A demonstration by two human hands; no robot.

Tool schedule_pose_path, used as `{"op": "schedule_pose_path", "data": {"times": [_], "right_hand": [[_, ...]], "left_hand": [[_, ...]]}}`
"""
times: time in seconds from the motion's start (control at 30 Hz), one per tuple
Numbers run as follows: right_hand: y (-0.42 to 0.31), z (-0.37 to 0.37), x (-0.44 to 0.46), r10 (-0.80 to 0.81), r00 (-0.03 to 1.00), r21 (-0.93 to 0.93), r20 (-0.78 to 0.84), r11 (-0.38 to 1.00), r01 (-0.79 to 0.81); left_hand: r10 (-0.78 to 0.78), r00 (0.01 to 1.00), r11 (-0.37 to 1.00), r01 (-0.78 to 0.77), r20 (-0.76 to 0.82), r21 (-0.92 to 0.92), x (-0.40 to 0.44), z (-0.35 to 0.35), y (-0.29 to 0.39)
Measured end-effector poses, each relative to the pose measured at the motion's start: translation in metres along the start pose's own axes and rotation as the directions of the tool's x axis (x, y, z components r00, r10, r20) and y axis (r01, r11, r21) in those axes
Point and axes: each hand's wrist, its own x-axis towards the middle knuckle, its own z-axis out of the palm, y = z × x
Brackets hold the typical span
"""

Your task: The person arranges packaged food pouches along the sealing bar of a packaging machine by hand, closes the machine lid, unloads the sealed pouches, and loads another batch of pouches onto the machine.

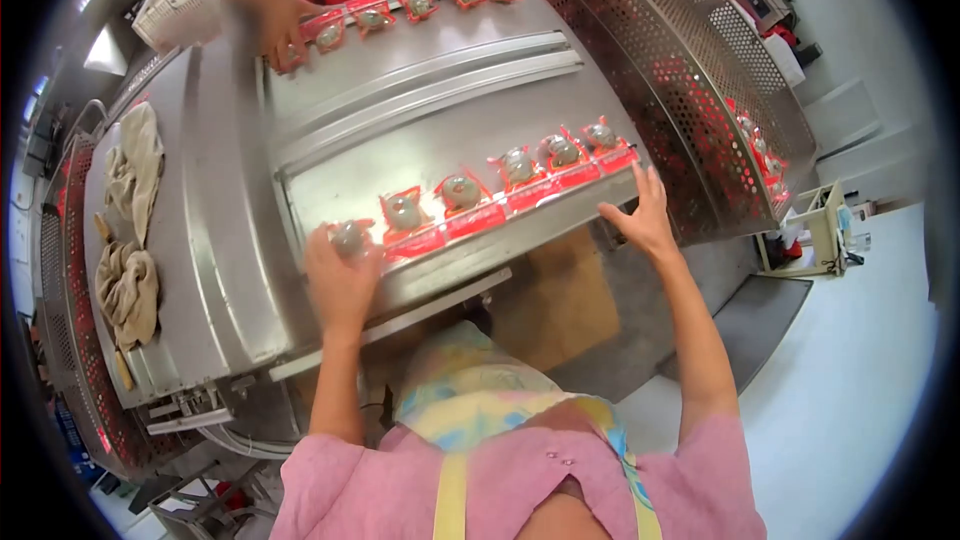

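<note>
Along the near edge of the metal machine bed (370,162) lies a row of several red-and-clear packets, each with a round greenish item inside. My left hand (343,275) is at the row's left end, its fingers on the leftmost packet (350,236). Beside it sit another packet (403,212) and more running to the right. My right hand (645,212) has its thumb and fingers spread at the right end, fingertips close to the corner of the last packet (602,134).
Across the bed, a co-worker's hand (283,25) touches a second packet row. A raised metal bar (430,90) runs between the rows. Perforated metal baskets (640,50) stand right. Crumpled cloths (128,290) lie on the left metal surface.
</note>
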Motion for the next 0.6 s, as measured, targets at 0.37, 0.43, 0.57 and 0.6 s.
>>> {"op": "schedule_pose_path", "data": {"times": [0.37, 0.43, 0.57, 0.6], "right_hand": [[-0.054, 0.054, 0.123, 0.075, 0.967, -0.483, 0.244, 0.874, 0.054], [-0.039, 0.056, 0.138, -0.079, 0.963, -0.381, 0.256, 0.908, 0.176], [-0.034, 0.061, 0.165, -0.132, 0.981, -0.173, 0.145, 0.972, 0.157], [-0.031, 0.064, 0.176, -0.109, 0.988, -0.094, 0.106, 0.988, 0.119]], "left_hand": [[-0.127, 0.932, 0.983, 0.073, 0.339, 0.168, 0.067, 0.07, 0.081], [-0.044, 0.926, 0.991, -0.007, 0.376, 0.133, 0.076, 0.081, 0.085], [0.048, 0.909, 0.995, -0.081, 0.413, 0.062, 0.085, 0.089, 0.097], [0.04, 0.898, 0.996, -0.072, 0.438, 0.056, 0.089, 0.089, 0.099]]}}
